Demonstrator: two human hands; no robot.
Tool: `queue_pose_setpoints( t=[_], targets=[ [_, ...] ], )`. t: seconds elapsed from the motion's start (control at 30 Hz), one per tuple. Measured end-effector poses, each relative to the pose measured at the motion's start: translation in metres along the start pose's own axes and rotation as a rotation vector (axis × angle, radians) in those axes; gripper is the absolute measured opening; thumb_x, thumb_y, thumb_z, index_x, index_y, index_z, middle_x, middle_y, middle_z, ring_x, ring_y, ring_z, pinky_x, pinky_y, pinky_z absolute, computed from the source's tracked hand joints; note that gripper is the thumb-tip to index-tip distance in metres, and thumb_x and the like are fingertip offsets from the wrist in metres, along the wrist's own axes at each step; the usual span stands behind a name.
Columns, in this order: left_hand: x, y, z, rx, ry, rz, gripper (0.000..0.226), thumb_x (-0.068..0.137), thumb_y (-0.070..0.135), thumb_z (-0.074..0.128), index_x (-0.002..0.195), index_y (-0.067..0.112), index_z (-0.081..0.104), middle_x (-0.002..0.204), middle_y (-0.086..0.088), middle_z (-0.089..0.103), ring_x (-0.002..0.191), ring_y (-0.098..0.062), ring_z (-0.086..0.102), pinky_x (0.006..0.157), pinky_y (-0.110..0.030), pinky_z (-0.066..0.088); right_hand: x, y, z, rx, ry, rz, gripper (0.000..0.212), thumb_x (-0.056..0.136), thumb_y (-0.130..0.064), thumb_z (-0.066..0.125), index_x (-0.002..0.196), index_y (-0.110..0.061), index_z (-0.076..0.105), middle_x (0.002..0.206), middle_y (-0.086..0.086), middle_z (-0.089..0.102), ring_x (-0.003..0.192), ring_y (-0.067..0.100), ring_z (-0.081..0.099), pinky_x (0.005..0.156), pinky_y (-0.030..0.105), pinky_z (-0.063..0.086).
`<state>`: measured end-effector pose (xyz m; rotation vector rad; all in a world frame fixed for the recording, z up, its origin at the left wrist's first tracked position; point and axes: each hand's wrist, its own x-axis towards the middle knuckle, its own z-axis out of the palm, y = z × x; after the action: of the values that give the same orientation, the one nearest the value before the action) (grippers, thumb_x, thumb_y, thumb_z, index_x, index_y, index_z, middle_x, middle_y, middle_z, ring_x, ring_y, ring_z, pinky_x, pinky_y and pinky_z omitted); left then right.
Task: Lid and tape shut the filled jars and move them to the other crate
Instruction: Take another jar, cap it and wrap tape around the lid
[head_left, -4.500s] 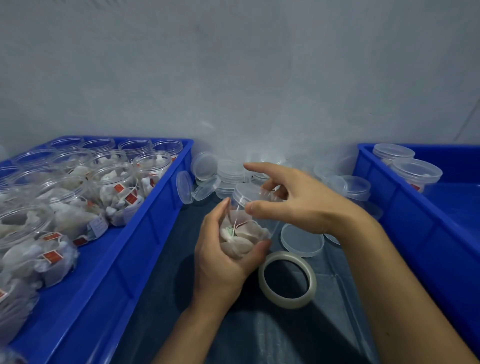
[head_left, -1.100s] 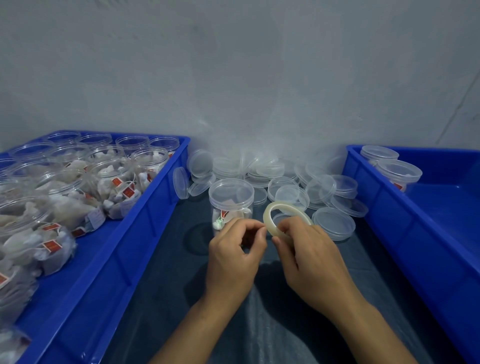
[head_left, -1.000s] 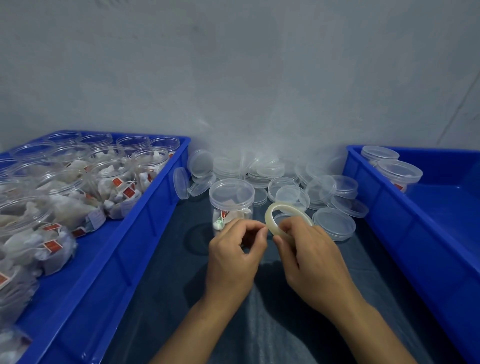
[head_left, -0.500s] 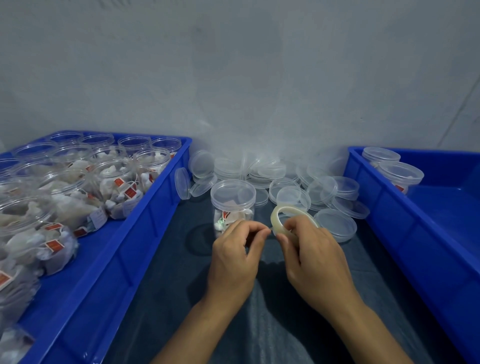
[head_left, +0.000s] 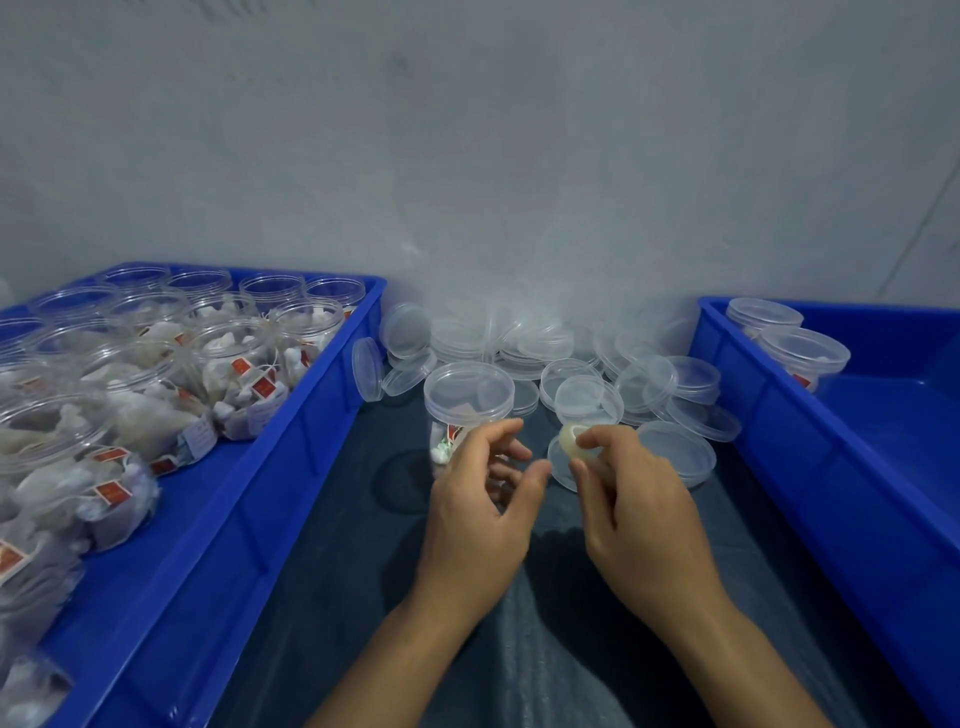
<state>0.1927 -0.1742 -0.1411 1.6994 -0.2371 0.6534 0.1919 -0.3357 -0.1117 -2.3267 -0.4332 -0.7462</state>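
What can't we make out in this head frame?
- Tape roll: mostly hidden behind the right hand; free end not visible.
- Lidded jar: lower part covered by the left hand.
- Left crate: cut off by the frame edge.
- Jar tags: too small to read.

This looks like a small hand-packing workstation set against a bare grey plaster wall (head_left: 467, 156). A deep blue plastic crate (head_left: 291, 467) crowded with clear round jars of white sachets (head_left: 234, 364), a heap of loose clear plastic lids (head_left: 519, 338) and a dark cloth-covered worktop (head_left: 337, 571) suggest small-batch packaging work.
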Motion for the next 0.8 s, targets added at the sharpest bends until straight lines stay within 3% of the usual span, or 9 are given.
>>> queue_pose_setpoints(
  t=[0.1,0.33,0.53,0.7,0.8],
  targets=[
    [0.0000,-0.0002,0.0009,-0.003,-0.024,0.004,0.039,0.091,0.030,0.081,0.128,0.026,0.067,0.105,0.014,0.068,0.084,-0.017,0.070,0.071,-0.017,0.054,-0.0003,-0.0036,-0.0007,-0.046,-0.005,-0.087,0.019,0.095,-0.010,0.070,0.111,-0.016,0.062,0.085,-0.014,0.057,0.078,0.007,0.045,0.071,0.031,0.035],
    [0.0038,0.0027,-0.0048,0.177,0.024,0.139,0.005,0.096,0.015,0.077,0.098,0.020,0.077,0.092,0.013,0.071,0.086,-0.014,0.070,0.072,-0.024,0.054,0.0003,-0.0045,0.0000,-0.114,-0.032,-0.187,0.020,0.094,-0.013,0.072,0.113,-0.012,0.066,0.100,-0.002,0.071,0.091,0.023,0.066,0.075,0.039,0.048],
    [0.0029,0.0025,-0.0056,0.248,0.045,0.176,0.005,0.098,0.013,0.075,0.094,0.016,0.075,0.088,0.011,0.069,0.081,-0.011,0.067,0.072,-0.025,0.053,0.0001,-0.0068,-0.0006,-0.161,-0.014,-0.162,0.023,0.092,-0.014,0.076,0.112,-0.013,0.065,0.097,-0.003,0.071,0.086,0.022,0.064,0.073,0.036,0.047],
    [0.0027,0.0031,-0.0062,0.305,0.004,0.202,0.008,0.099,0.012,0.074,0.092,0.017,0.072,0.085,0.019,0.063,0.080,-0.001,0.061,0.075,-0.010,0.044,0.0004,-0.0066,0.0007,-0.185,-0.021,-0.149,0.021,0.093,-0.016,0.076,0.111,-0.014,0.066,0.094,-0.004,0.070,0.084,0.023,0.065,0.072,0.033,0.041],
    [0.0017,0.0027,-0.0054,0.309,-0.030,0.176,0.009,0.101,0.017,0.069,0.092,0.016,0.070,0.083,0.022,0.057,0.078,0.001,0.057,0.074,-0.009,0.042,0.0001,-0.0070,0.0024,-0.183,-0.007,-0.142,0.023,0.092,-0.015,0.077,0.112,-0.016,0.065,0.089,-0.005,0.069,0.081,0.024,0.065,0.070,0.034,0.042]
  ],
)
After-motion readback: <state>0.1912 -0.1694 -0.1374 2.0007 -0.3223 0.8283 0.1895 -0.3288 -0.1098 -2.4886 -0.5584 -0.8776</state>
